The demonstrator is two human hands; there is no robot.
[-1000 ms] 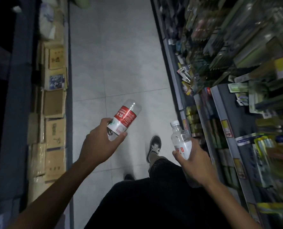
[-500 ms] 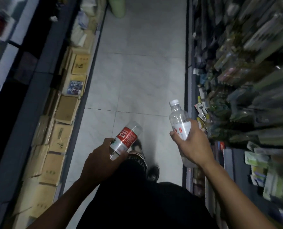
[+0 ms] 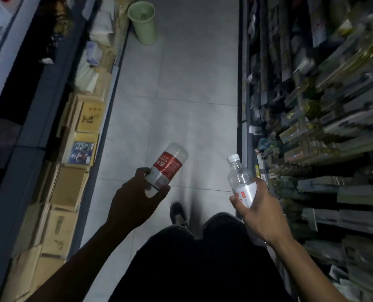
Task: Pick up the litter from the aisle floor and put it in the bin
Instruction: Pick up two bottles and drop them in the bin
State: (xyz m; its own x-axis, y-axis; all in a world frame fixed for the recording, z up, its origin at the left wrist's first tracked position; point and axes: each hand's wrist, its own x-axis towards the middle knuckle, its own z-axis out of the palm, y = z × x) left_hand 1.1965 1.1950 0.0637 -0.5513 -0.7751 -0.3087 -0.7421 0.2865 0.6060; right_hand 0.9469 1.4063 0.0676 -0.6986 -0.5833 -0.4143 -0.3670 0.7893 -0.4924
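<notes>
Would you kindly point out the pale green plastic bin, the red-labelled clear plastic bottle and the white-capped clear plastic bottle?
pale green plastic bin (image 3: 146, 29): head view, on its outer wall.
red-labelled clear plastic bottle (image 3: 168, 167): head view, on the red label.
white-capped clear plastic bottle (image 3: 240, 177): head view, on the clear shoulder.

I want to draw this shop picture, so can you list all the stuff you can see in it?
Red-label bottle: one, clear plastic, held in left hand.
White-label bottle: one, clear, white cap, held in right hand.
Bin: one, pale green, on the floor at the aisle's far end, left side.
Cardboard boxes: several, brown, lined along the left floor edge.
Shelves: packed with goods, right side.
Floor: grey tiles.
Shoe: one, dark.
Left hand: grips red-label bottle.
Right hand: grips white-label bottle.
</notes>
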